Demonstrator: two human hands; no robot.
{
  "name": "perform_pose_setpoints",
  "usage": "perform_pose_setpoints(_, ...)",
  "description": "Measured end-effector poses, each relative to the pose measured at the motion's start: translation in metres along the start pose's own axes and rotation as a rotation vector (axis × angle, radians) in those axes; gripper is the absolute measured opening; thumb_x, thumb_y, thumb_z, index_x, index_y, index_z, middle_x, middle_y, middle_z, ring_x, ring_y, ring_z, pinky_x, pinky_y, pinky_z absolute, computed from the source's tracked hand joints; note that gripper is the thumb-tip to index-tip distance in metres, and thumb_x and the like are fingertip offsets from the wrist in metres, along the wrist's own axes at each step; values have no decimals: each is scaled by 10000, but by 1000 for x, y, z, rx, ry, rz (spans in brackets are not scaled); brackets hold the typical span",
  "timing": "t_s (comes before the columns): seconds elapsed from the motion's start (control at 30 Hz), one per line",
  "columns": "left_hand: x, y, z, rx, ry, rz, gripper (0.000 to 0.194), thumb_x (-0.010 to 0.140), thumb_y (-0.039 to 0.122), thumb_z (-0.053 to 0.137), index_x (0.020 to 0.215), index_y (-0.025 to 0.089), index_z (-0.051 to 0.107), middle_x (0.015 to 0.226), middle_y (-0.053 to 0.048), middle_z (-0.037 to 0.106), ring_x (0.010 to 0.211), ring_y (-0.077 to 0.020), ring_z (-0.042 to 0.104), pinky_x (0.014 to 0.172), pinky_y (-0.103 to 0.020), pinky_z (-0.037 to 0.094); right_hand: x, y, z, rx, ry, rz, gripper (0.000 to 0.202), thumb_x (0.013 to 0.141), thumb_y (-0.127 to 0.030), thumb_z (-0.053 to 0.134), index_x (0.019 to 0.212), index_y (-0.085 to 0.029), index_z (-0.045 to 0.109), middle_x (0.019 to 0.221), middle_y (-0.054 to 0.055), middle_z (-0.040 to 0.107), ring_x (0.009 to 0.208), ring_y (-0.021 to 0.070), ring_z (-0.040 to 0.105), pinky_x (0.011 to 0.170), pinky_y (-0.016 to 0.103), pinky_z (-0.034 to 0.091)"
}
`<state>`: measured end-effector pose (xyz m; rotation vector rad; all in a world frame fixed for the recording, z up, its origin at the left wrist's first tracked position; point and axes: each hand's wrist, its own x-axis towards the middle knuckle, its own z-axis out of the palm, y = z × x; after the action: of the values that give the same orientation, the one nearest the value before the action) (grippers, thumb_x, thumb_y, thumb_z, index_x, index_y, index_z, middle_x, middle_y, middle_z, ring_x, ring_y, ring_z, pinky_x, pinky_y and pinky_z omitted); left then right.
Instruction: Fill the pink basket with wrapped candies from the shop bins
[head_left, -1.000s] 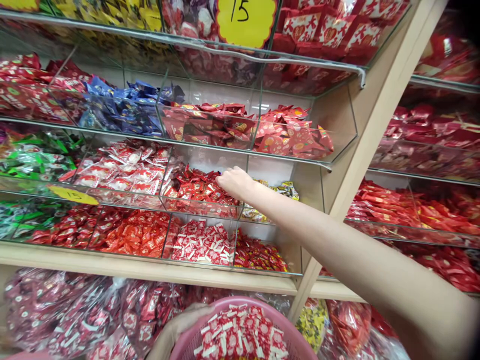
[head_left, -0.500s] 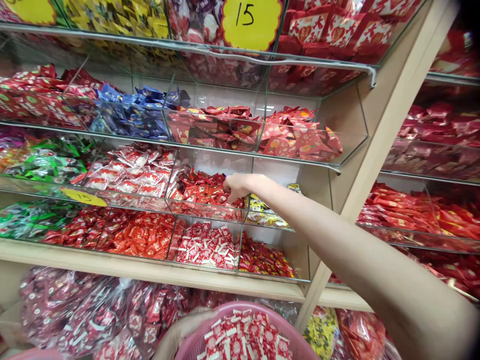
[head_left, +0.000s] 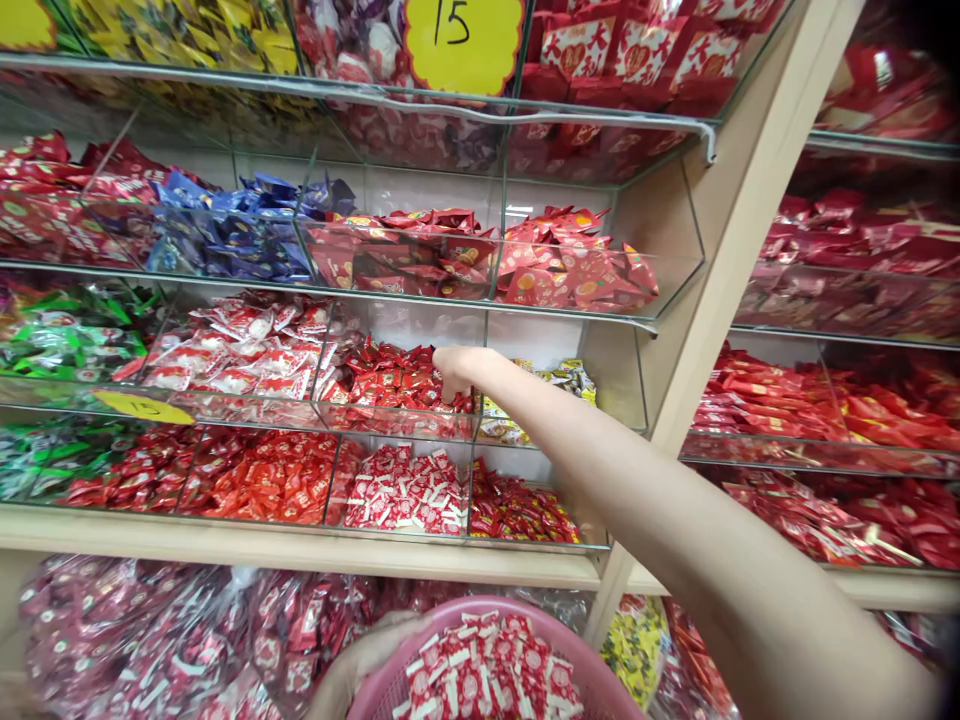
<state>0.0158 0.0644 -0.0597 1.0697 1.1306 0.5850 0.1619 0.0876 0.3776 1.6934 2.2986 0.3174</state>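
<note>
My right hand (head_left: 454,372) reaches into a clear shelf bin among dark red wrapped candies (head_left: 386,377). Its fingers are curled downward at the candies, and their tips are hard to make out. At the bottom, my left hand (head_left: 375,650) grips the left rim of a pink basket (head_left: 600,670). Red and white wrapped candies (head_left: 491,668) fill the basket. Similar red and white candies (head_left: 405,490) lie in the bin below my right hand.
Clear dividers and shelf fronts (head_left: 397,420) surround the bins. Yellow packets (head_left: 559,380) sit right of my right hand. A wooden upright (head_left: 739,240) stands further right. Bagged candies (head_left: 150,630) lie below the shelves.
The view has shifted slightly to the right, so the shelves appear further left. My right hand is still in the same bin, and my left hand is still on the basket.
</note>
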Motion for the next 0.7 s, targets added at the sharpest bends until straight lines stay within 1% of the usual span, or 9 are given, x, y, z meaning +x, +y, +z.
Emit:
perform_pose_setpoints(0.07, -6, 6, 3, 19, 12, -5, 625, 557, 574, 751, 1018, 162, 656, 1030, -73, 690, 1066, -287, 601, 955, -357, 420, 2, -1, 3, -37, -5, -7, 351, 689, -174, 712, 1017, -55, 674, 889, 102, 712, 893, 211, 655, 786, 250, 509)
perform_pose_setpoints(0.13, -10, 10, 5, 48, 32, -1, 631, 544, 577, 754, 1013, 165, 663, 1026, -78, 695, 1063, -292, 603, 968, -355, 412, 6, -2, 6, -74, -3, -19, 299, 681, -136, 703, 965, -44, 692, 918, 123, 709, 906, 229, 656, 813, 277, 511)
perform_pose_setpoints(0.23, -8, 9, 4, 63, 44, 11, 605, 531, 589, 751, 987, 198, 677, 1043, -71, 694, 1078, -299, 602, 961, -347, 421, 11, -1, 10, -98, 24, -31, 306, 654, -111, 718, 950, -38, 699, 957, 147, 702, 938, 252, 654, 835, 302, 511)
perform_pose_setpoints(0.3, -2, 4, 1, 75, 11, 38, 529, 543, 597, 737, 929, 239, 697, 1052, -53, 696, 1101, -298, 592, 948, -342, 429, 11, 1, 12, -59, 93, -29, 357, 637, -114, 739, 984, -45, 691, 967, 155, 700, 937, 251, 657, 828, 293, 515)
perform_pose_setpoints(0.37, 4, -1, -1, 102, -23, 70, 449, 562, 604, 717, 868, 276, 712, 1039, -36, 704, 1126, -294, 579, 959, -343, 421, 9, 4, 12, -2, 202, -14, 410, 623, -113, 755, 1021, -56, 679, 983, 174, 691, 924, 253, 665, 816, 286, 517)
perform_pose_setpoints(0.43, 8, -3, -2, 133, -18, 76, 420, 566, 609, 705, 857, 307, 719, 1032, -27, 707, 1142, -289, 572, 984, -349, 401, 8, 7, 12, 36, 299, 6, 427, 636, -100, 745, 1053, -67, 665, 1008, 200, 676, 930, 262, 666, 814, 286, 512)
perform_pose_setpoints(0.53, 7, 0, 0, 193, 7, 65, 392, 562, 627, 685, 833, 346, 723, 1024, -24, 704, 1145, -289, 572, 1006, -370, 383, 6, 12, 9, 36, 360, 19, 384, 705, -82, 683, 1087, -72, 642, 1042, 220, 654, 967, 266, 653, 814, 287, 496)
perform_pose_setpoints(0.6, 3, 6, 3, 223, -11, 73, 350, 562, 638, 670, 772, 364, 722, 974, -24, 708, 1135, -295, 578, 1010, -389, 379, 4, 16, 7, 34, 393, 24, 358, 743, -86, 648, 1100, -72, 628, 1069, 219, 640, 976, 255, 644, 798, 279, 485)
perform_pose_setpoints(0.7, -5, 15, 8, 245, -15, 59, 328, 550, 649, 661, 722, 375, 713, 934, -30, 707, 1117, -308, 584, 1015, -409, 375, 4, 24, 2, 41, 409, -34, 308, 763, -154, 659, 1061, -84, 629, 1074, 176, 637, 936, 216, 632, 745, 250, 465)
